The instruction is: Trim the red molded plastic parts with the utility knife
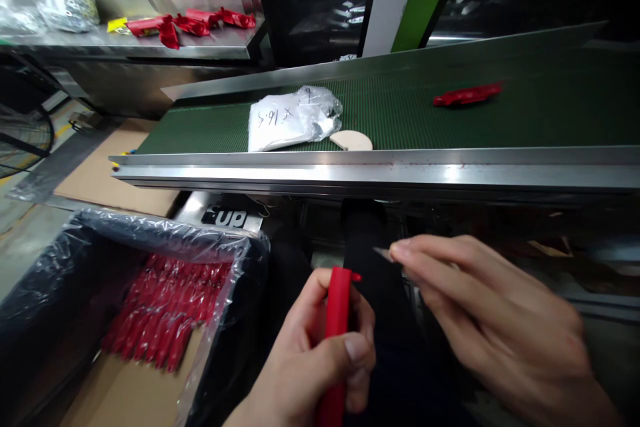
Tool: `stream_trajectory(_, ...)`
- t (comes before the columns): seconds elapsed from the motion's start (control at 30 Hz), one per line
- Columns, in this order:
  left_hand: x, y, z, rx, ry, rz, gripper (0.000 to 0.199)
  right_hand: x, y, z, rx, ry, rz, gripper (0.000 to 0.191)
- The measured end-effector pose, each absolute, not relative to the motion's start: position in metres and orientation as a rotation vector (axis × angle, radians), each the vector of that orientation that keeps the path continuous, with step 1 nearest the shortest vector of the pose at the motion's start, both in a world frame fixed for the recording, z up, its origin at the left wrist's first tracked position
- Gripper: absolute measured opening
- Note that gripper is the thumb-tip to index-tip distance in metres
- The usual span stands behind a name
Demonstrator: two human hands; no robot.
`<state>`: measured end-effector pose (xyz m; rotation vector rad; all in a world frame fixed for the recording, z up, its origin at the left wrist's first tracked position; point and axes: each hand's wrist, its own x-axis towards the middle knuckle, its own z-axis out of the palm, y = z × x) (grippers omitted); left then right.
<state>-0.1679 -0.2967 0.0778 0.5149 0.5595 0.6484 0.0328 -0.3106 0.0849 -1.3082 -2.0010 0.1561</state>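
The left hand [320, 353] has its grip clenched round a red handle [336, 327], held low before the conveyor belt [450, 113]; its long axis stands upright, open tip pointing up and away. Just beside that tip, the right hand [490, 320] pinches a small metal blade [384, 253], point aimed left.

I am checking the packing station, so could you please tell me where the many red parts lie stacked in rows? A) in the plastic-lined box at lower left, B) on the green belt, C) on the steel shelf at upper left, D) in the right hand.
A: the stacked red parts lie in rows inside the plastic-lined box; the green belt carries only a single red part.
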Motion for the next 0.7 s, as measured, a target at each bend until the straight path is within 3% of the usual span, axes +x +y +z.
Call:
stream_trajectory(0.13,-0.167,-0.293,0.077,0.421,0.442,0.666,0.017,0.022,-0.317,0.090,-1.242,-2.010,0.209,0.036)
stream_trajectory(0.47,-0.166,-0.294,0.077,0.315,0.354,0.613,0.020,0.016,-0.313,0.089,-1.214,-1.988,0.189,0.035)
stream_trajectory(0.7,-0.164,-0.298,0.065,0.293,0.152,0.671,0.018,0.016,-0.310,0.075,-1.262,-1.941,0.157,0.048)
